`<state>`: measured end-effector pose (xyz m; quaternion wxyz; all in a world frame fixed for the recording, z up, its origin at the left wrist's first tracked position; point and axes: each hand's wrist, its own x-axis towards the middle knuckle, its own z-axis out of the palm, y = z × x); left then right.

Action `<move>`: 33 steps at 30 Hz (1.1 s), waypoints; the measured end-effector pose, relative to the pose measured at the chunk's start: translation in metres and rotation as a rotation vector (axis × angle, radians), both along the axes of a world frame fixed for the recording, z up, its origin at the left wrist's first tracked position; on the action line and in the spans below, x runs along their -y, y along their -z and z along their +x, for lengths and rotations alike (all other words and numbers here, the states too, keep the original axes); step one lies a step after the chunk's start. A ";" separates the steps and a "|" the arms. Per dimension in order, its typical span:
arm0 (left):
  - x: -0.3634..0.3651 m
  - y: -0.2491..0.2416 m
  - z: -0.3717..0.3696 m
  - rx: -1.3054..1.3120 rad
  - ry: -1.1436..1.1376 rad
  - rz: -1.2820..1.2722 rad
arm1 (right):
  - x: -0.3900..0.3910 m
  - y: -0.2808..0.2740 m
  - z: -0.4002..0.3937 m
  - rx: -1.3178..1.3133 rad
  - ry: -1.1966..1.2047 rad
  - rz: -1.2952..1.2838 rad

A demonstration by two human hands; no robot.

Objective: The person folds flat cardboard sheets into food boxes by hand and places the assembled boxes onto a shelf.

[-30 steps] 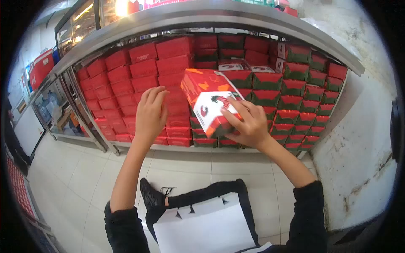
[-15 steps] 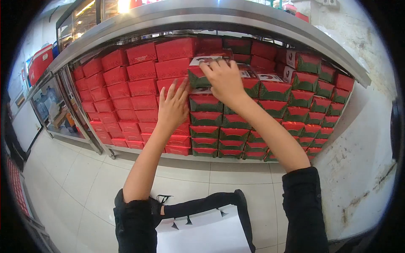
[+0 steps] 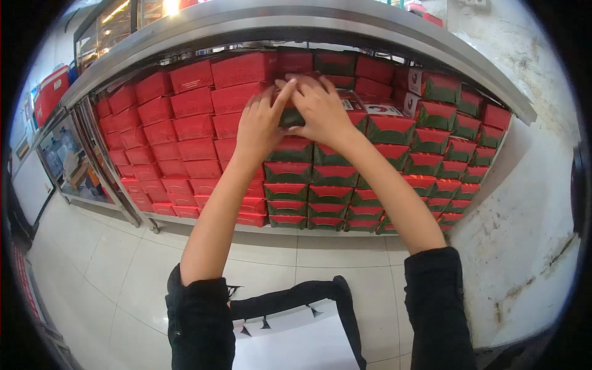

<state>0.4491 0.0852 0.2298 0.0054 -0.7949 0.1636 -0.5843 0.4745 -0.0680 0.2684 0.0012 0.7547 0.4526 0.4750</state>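
A red and dark green cardboard box (image 3: 291,118) sits between my two hands at the top of a front stack, mostly covered by them. My left hand (image 3: 263,125) lies along its left side, fingers pointing up and over it. From the right, my right hand (image 3: 322,115) grips the same box, thumb low on the front and fingers over the top. Below is a column of similar red and green boxes (image 3: 288,172). On the left, plain red boxes (image 3: 195,126) stand stacked close beside my left hand.
The stacks fill a shelf under a metal table (image 3: 296,18). More boxes with printed white labels (image 3: 387,110) stand to the right, near a stained wall (image 3: 524,246). A white sheet-like thing (image 3: 296,339) lies by my leg on the tiled floor (image 3: 154,271).
My left hand has moved up from the red stack onto the left side of the box. My right hand has shifted from its top to its right side. The view has shifted slightly.
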 end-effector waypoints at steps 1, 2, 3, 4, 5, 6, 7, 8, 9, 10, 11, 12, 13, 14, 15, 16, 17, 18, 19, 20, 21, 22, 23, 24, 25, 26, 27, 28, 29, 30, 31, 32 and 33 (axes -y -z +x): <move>0.000 -0.002 0.005 -0.095 0.019 -0.039 | 0.006 0.003 -0.005 0.107 -0.107 0.153; 0.000 -0.003 0.009 -0.191 0.039 -0.078 | 0.011 0.009 -0.004 0.112 -0.102 0.152; 0.001 -0.004 0.008 -0.189 0.044 -0.078 | 0.016 0.020 0.002 0.036 -0.074 0.338; 0.002 -0.004 0.005 -0.197 0.016 -0.096 | 0.019 0.029 0.009 -0.042 -0.046 0.527; 0.004 -0.004 0.002 -0.208 -0.015 -0.113 | 0.019 0.036 0.018 -0.044 -0.044 0.532; 0.004 -0.003 0.002 -0.213 -0.016 -0.108 | 0.018 0.040 0.021 -0.074 0.055 0.562; 0.004 -0.002 0.002 -0.191 -0.028 -0.079 | 0.016 0.044 0.025 -0.108 0.154 0.594; 0.004 -0.001 0.003 -0.167 -0.039 -0.048 | 0.015 0.047 0.029 -0.114 0.157 0.604; 0.005 -0.002 0.001 -0.173 -0.037 -0.039 | 0.014 0.048 0.030 -0.159 0.277 0.537; 0.005 -0.003 -0.001 -0.181 -0.047 -0.039 | 0.014 0.047 0.031 -0.204 0.395 0.468; 0.006 -0.004 -0.003 -0.190 -0.056 -0.039 | 0.016 0.047 0.031 -0.209 0.398 0.473; 0.005 -0.003 -0.002 -0.197 -0.055 -0.033 | 0.018 0.048 0.032 -0.203 0.399 0.458; 0.003 -0.003 -0.001 -0.206 -0.048 -0.031 | 0.020 0.048 0.031 -0.196 0.399 0.445; 0.002 -0.002 0.001 -0.213 -0.042 -0.029 | 0.020 0.049 0.032 -0.201 0.401 0.450; 0.003 -0.003 0.000 -0.217 -0.042 -0.025 | 0.021 0.052 0.034 -0.168 0.387 0.461; 0.003 -0.003 -0.001 -0.226 -0.054 -0.033 | 0.021 0.054 0.036 -0.134 0.373 0.471; 0.004 -0.004 -0.002 -0.235 -0.066 -0.042 | 0.023 0.054 0.039 -0.137 0.374 0.473; 0.005 -0.004 -0.002 -0.238 -0.067 -0.040 | 0.025 0.053 0.040 -0.148 0.354 0.475; 0.005 -0.004 -0.003 -0.241 -0.068 -0.040 | 0.026 0.053 0.040 -0.158 0.333 0.476; 0.006 -0.004 -0.003 -0.244 -0.070 -0.041 | 0.027 0.053 0.040 -0.161 0.334 0.478; 0.006 -0.004 -0.002 -0.246 -0.070 -0.038 | 0.028 0.052 0.039 -0.181 0.343 0.475; 0.006 -0.003 -0.001 -0.199 -0.066 -0.037 | 0.029 0.050 0.037 -0.201 0.351 0.473; 0.005 -0.003 0.000 -0.153 -0.063 -0.034 | 0.030 0.049 0.036 -0.203 0.349 0.477; 0.005 -0.004 0.000 -0.153 -0.066 -0.030 | 0.031 0.047 0.036 -0.214 0.353 0.469; 0.005 -0.005 0.000 -0.165 -0.067 -0.036 | 0.032 0.046 0.035 -0.226 0.356 0.461; 0.005 -0.005 0.000 -0.178 -0.068 -0.043 | 0.032 0.045 0.035 -0.228 0.354 0.464; 0.005 -0.005 0.000 -0.178 -0.070 -0.040 | 0.032 0.045 0.035 -0.231 0.345 0.479; 0.005 -0.004 0.000 -0.167 -0.077 -0.047 | 0.032 0.045 0.036 -0.233 0.336 0.494; 0.005 -0.004 0.001 -0.156 -0.083 -0.054 | 0.032 0.044 0.037 -0.233 0.336 0.497; 0.006 -0.005 0.000 -0.157 -0.083 -0.052 | 0.032 0.044 0.037 -0.228 0.323 0.508; 0.006 -0.006 0.000 -0.170 -0.074 -0.077 | 0.033 0.044 0.038 -0.222 0.311 0.518; 0.007 -0.007 -0.001 -0.183 -0.065 -0.102 | 0.033 0.044 0.039 -0.223 0.312 0.519; 0.008 -0.008 -0.001 -0.185 -0.065 -0.101 | 0.033 0.044 0.039 -0.216 0.315 0.529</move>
